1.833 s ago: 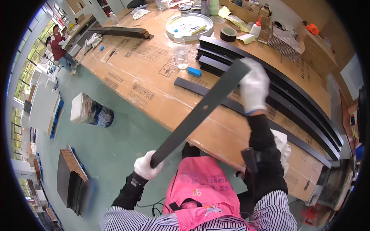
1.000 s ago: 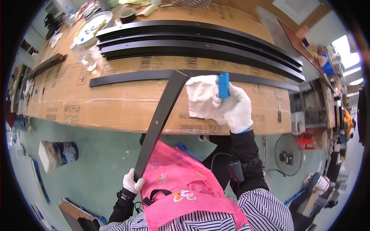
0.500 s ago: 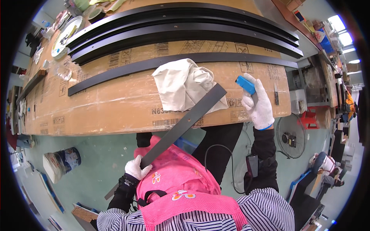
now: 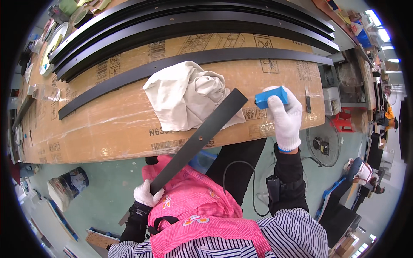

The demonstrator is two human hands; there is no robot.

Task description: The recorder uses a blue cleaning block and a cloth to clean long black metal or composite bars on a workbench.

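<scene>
At bench edge: right hand [image 4: 286, 120], white glove, closed around blue block [image 4: 271, 97], held just above the cardboard-covered table [image 4: 107, 129], just beside the strip's far end. Left hand [image 4: 147, 194], also gloved, clamped on near end of flat black strip [image 4: 200, 139]; strip runs diagonally up from the lap, far end resting on white cloth [image 4: 185, 96] spread on the table. Further out: one long black rail [image 4: 193, 60] lying across the cardboard behind the cloth, stack of similar black rails [image 4: 193, 19] beyond it at the far edge. Pink apron [image 4: 198, 206] below; wrapped bucket [image 4: 66, 185] and fan [image 4: 322, 148] on green floor.

Progress, as judgement: looks early on this strip. Piece positioned and supported on cloth, block in hand but not touching the metal yet. No visible difference along strip surface, so cannot tell whether any part is already worked. Rails behind: treated or not, cannot tell.
</scene>
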